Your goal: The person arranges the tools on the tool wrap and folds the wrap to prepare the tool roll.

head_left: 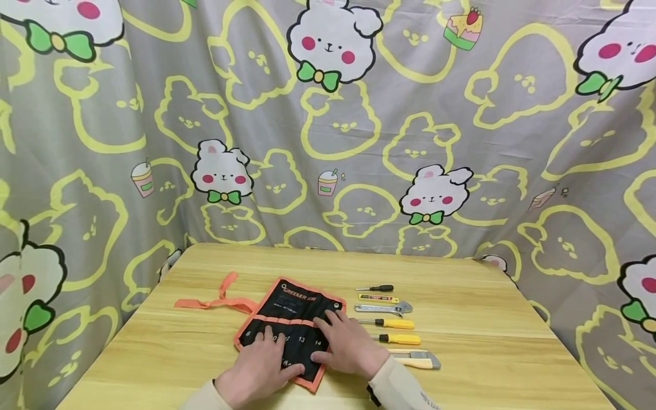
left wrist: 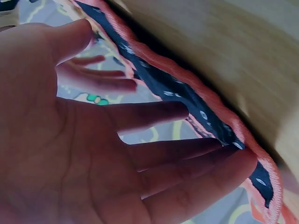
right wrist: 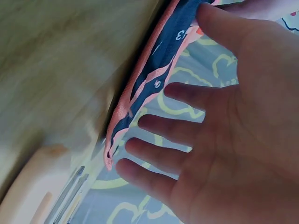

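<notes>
Black canvas with an orange binding, the tool roll (head_left: pixel 289 327) lies unrolled near the front edge of the table (head_left: pixel 487 353), its orange tie strap (head_left: pixel 215 300) trailing off to the left. You have both hands flat on it: your left hand (head_left: pixel 258 367) presses the near left part over the numbered pockets, and your right hand (head_left: pixel 348 341) rests on the right part, fingers spread. Neither grip is closed on anything; both wrist views show straight, relaxed fingers over the cloth.

Just right of the roll, a row of tools lies on the wood: a small black-handled screwdriver (head_left: pixel 376 288) farthest from you, then a yellow-and-red tool (head_left: pixel 379 298) whose kind I cannot tell, an adjustable wrench (head_left: pixel 384 308), two yellow-handled screwdrivers (head_left: pixel 392 323), and a utility knife (head_left: pixel 417 359) nearest you.

By my reading, you are smoothing and pinning the roll flat, with its pockets apparently unfilled. The next move probably calls for keeping your left hand down as an anchor while your right lifts off toward the nearest tool, then sliding it into a pocket without bunching the cloth.
</notes>
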`<state>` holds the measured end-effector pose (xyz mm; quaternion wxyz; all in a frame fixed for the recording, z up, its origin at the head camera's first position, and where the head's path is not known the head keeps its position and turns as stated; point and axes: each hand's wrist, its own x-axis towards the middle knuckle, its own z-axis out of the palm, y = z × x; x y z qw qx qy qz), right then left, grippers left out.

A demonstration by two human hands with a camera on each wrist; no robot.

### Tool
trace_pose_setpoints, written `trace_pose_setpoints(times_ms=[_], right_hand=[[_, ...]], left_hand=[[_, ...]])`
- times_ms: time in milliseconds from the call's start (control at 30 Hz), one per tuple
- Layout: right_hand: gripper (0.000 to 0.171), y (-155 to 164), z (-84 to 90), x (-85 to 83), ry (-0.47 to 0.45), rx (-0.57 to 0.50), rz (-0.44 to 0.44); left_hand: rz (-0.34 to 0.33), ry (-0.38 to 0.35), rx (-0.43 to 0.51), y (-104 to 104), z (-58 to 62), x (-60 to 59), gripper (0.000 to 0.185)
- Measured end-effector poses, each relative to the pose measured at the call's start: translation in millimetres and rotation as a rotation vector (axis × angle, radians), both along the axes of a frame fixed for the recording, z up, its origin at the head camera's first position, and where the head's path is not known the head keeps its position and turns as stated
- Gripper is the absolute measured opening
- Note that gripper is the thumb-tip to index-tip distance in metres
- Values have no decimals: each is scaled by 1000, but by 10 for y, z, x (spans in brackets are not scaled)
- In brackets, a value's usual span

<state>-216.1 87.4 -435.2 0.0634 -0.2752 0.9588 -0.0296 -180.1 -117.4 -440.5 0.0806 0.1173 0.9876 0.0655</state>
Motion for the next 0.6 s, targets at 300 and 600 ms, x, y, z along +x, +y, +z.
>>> trace_pose_setpoints(times_ms=[300,600], right_hand=[[68,7,15,37,-27,45,-3],[67,49,30,38,7,36,-18]], left_hand=[[3,-3,-10,16,5,21,90],[13,1,-14,1,31,29,89]])
